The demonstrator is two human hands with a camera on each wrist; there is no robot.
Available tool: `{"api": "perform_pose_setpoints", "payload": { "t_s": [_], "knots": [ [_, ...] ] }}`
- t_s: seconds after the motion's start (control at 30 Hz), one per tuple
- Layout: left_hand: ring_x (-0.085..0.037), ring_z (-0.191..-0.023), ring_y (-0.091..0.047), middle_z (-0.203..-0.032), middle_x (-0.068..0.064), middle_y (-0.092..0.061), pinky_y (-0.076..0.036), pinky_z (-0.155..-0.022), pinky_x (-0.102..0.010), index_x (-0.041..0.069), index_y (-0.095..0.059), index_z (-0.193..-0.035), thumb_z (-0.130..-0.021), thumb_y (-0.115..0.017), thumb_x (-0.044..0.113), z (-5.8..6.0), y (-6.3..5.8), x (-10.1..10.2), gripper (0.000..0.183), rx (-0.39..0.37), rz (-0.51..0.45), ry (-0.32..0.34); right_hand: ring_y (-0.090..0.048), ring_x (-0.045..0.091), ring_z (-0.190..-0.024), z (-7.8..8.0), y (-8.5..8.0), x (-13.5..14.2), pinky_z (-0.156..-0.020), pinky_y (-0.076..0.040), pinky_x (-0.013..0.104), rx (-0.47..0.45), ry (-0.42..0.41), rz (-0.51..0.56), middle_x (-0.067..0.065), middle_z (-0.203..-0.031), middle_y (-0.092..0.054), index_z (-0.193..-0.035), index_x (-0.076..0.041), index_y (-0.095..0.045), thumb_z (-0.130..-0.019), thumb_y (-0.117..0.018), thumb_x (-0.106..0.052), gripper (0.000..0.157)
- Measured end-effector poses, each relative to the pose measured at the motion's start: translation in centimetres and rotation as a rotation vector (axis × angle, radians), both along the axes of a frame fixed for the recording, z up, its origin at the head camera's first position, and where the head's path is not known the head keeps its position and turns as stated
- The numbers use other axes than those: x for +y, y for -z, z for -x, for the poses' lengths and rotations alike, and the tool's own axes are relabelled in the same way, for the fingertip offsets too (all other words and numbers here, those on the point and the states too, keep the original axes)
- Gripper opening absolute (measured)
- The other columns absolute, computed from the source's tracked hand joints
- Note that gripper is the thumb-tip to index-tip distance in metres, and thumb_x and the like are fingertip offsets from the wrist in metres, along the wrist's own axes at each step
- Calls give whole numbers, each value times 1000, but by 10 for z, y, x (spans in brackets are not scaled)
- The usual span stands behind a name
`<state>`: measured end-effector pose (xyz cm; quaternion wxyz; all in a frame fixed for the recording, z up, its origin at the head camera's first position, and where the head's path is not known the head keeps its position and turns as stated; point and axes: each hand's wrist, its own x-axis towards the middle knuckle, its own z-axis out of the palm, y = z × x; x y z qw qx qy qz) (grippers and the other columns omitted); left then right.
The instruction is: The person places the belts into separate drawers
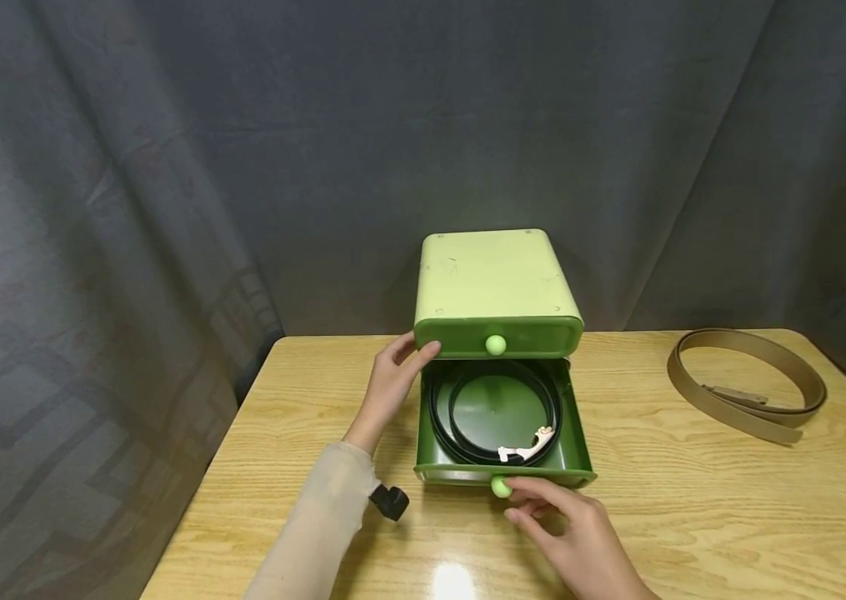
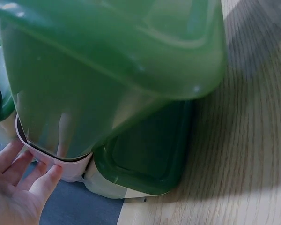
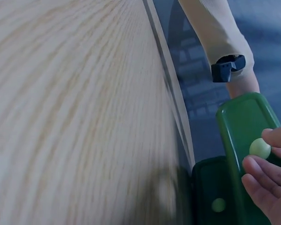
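A small pale green cabinet (image 1: 493,275) with dark green drawers stands on the table. One drawer (image 1: 493,408) is pulled out below the top drawer, and a coiled black band (image 1: 460,448) with a shiny pale fitting lies in it. My right hand (image 1: 580,533) pinches the round knob (image 3: 260,148) of that drawer between thumb and fingers. At the cabinet's left front corner is my left hand (image 1: 391,385). Its thumb touches the top drawer's front, and its extended fingers rest along the cabinet's side, as the left wrist view shows.
A tan belt (image 1: 700,396) lies loosely coiled on the right of the wooden table (image 1: 693,517). Beneath the pulled-out drawer is another closed drawer (image 2: 145,154). A dark grey curtain (image 1: 362,150) hangs behind the table. A black device (image 1: 390,502) sits at my left wrist.
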<state>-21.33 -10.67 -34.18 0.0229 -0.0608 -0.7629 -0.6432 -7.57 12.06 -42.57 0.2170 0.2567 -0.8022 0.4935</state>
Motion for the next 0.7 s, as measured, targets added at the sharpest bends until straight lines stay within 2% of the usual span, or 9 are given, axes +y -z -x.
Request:
{"api": "perform_pose_setpoints", "payload": {
  "t_s": [0.3,0.53,0.7],
  "knots": [
    [-30,-136,-44,-144,-17,-50,-37,-111,-43,0,-56,-138,-96,-67,27,-1,0,-1,51,-1,-1,0,-68,5,-76,1,3,-3,-69,-55,17,-11,-5,-5,1,-96,-75,-112,-7,-72,-72,-81,11,45],
    [-30,-136,-44,-145,-18,-50,-37,-111,-43,0,-54,-139,-96,-67,28,-1,0,-1,53,-8,0,-5,-71,15,-80,2,2,-5,-70,-57,19,-46,-7,31,5,-100,-74,-110,-8,-73,-77,-79,7,37],
    [-30,-136,-45,-144,-18,-50,-37,-111,-43,0,-55,-138,-96,-67,28,-1,1,-1,52,-8,1,-8,-72,15,-81,2,4,-7,-71,-56,19,-38,15,45,5,-100,-75,-107,-8,-74,-75,-80,8,36]
  ]
}}
